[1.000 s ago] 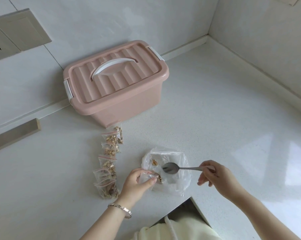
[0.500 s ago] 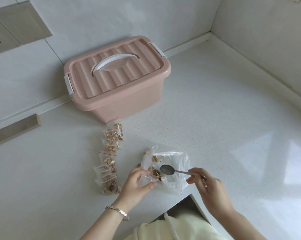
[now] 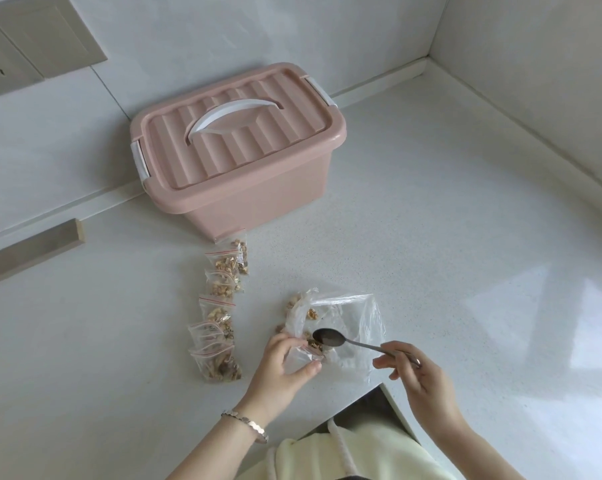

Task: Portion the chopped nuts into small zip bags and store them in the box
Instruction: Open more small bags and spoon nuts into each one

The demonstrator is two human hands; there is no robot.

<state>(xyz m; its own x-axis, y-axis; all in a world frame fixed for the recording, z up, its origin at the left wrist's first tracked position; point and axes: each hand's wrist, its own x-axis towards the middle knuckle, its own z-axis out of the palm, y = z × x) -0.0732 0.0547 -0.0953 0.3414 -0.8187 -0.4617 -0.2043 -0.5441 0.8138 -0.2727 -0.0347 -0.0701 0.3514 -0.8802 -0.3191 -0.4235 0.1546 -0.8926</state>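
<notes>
Now, with left hand [image 3: 285, 362] fingers pinching the small zip bag [image 3: 303, 356] open and right hand [image 3: 420, 379] fingers curled round the spoon [image 3: 329, 337], tip slowly, bowl right over the opening, low above the bench [image 3: 431, 254].

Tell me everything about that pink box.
The box looks like pink plastic. Its ribbed lid is on, with a white handle lying flat and a white clip at each end. It stands upright on the counter by the wall. Filled small bags start just before its front corner.
</notes>
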